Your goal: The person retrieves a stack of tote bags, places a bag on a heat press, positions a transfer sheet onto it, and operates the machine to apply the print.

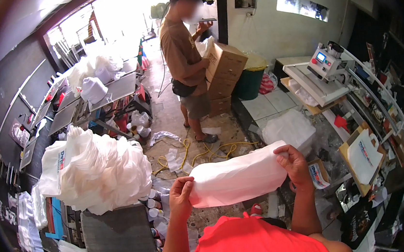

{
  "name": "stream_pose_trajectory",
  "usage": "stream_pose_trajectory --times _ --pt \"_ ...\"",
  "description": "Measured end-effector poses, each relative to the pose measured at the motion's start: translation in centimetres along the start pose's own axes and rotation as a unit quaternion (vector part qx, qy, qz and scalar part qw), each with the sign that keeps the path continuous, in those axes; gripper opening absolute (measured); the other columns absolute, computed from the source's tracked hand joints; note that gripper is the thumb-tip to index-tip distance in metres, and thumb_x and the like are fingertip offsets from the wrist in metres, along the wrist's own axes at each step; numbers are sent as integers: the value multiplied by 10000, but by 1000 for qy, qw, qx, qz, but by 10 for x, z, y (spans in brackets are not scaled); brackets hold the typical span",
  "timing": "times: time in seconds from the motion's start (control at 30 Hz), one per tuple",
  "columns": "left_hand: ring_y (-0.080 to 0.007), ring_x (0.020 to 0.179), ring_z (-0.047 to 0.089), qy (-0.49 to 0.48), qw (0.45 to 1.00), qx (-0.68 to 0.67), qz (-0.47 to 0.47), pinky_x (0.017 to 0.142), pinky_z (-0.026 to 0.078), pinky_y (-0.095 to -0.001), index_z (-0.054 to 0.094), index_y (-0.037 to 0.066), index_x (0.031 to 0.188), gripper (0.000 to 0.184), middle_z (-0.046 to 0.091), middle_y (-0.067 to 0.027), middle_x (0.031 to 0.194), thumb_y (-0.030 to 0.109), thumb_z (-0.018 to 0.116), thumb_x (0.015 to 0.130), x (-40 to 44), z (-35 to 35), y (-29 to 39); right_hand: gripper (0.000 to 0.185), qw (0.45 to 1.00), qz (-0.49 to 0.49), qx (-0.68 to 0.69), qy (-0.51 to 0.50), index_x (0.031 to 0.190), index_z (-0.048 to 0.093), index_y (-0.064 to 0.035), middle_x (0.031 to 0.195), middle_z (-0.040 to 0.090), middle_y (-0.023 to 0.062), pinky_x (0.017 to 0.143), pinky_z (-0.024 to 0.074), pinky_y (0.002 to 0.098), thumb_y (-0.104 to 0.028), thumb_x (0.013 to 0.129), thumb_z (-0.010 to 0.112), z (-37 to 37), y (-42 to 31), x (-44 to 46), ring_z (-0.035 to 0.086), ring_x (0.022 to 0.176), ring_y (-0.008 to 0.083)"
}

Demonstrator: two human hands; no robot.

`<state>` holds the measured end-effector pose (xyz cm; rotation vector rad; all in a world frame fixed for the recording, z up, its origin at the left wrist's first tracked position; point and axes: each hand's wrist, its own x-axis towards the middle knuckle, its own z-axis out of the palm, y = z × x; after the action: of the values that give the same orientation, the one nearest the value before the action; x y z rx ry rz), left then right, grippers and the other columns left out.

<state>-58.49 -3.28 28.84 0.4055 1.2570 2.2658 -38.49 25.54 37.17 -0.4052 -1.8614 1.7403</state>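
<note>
A white sheet of thin material (pixel 238 178) is stretched between my two hands in front of my red shirt. Its left end is pinched by my left hand (pixel 182 193), thumb and fingers pressed together. My right hand (pixel 294 163) grips the upper right corner, thumb in front. The side of the sheet turned to me looks blank, with a pinkish tint along its lower edge. Left of my left hand lies a large heap of white printed bags (pixel 104 169), above a dark flat board (pixel 120 238).
Another person (pixel 183 55) stands ahead, holding a phone, beside stacked cardboard boxes (pixel 225 68). A yellow cord (pixel 209 149) crosses the floor. At right are a press machine (pixel 320 68) and a board with a printed white bag (pixel 364 154). White bundles (pixel 287 130) lie ahead right.
</note>
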Motion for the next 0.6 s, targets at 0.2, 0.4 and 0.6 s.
stream_pose_trajectory --times 0.2,0.4,0.6 --pt "-82 862 592 2 1000 2 -1 769 482 -232 613 19 1078 153 641 -27 962 123 609 966 0 0 0 193 1000 -3 1 2 1085 622 -28 1027 609 35 884 443 270 -126 920 639 1 -1 0 548 968 119" --pt "-80 867 592 2 1000 6 3 781 479 -232 613 19 1077 151 642 -25 963 120 609 966 1 -2 -2 190 1000 -3 2 -2 1086 622 -28 1029 607 36 881 444 268 -123 921 637 -1 2 1 547 972 119" --pt "-80 865 595 4 1000 8 6 787 483 -236 614 21 1072 139 644 -21 957 112 602 967 1 0 0 191 1000 7 7 0 1082 621 -29 1023 608 35 868 448 261 -129 921 640 1 0 0 544 962 114"
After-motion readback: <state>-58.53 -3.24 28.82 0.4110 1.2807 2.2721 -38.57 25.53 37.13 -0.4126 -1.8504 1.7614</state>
